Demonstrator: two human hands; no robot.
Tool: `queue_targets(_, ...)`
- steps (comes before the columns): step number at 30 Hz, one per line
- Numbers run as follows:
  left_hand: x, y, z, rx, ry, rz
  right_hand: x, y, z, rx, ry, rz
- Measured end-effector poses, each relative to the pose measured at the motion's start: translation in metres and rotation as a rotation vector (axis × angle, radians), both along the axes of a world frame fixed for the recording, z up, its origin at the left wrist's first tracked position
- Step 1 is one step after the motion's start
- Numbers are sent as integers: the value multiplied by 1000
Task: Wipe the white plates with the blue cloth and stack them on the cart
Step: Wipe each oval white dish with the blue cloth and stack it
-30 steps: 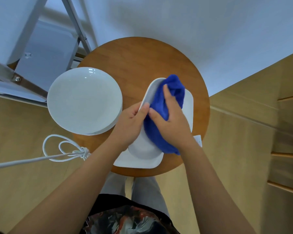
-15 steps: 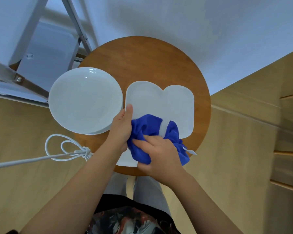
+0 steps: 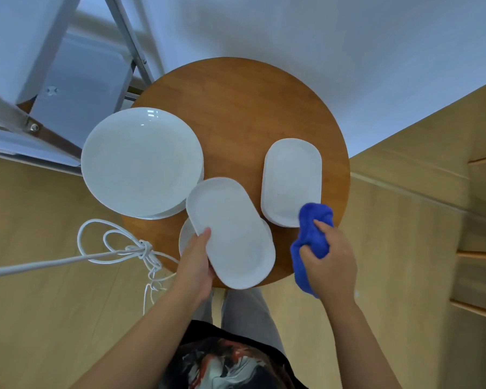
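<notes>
A round brown wooden table (image 3: 236, 108) is filling the middle, with a metal-framed cart (image 3: 54, 88) standing beyond its left edge. A stack of round white plates (image 3: 141, 161) is sitting on the table's left side. An oblong white plate (image 3: 230, 231) is hovering over the table's near edge, the left hand (image 3: 197, 265) gripping its left rim. Another oblong white plate (image 3: 292, 181) is lying on the table's right side. The right hand (image 3: 331, 262) is clenching a bunched blue cloth (image 3: 312, 237) over the table's right near edge, touching that plate's near end.
</notes>
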State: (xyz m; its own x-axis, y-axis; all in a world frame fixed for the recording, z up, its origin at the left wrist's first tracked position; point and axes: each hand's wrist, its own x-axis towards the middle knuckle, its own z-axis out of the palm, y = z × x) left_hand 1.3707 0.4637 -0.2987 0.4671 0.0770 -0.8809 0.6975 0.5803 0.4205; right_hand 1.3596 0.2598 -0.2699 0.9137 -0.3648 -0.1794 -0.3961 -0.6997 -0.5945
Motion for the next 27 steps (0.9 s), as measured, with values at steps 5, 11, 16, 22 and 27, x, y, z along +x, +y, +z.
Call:
queue_targets(5,-35,-17,-13,-128,132,189,11,-16,8,36,0,-17)
queue_targets(11,-39,-23,-29,-107,235,306,14,-12,3,64,11,57)
queue_targets(16,-35,-32,-38,7,298,71,13,-9,-2,79,29,90)
queue_targets(22,-42,-32,-55,46,385,-58,19,-14,-1,125,51,78)
queue_targets(27,-37,-30,-56,77,457,-145,25,-14,-3,151,87,84)
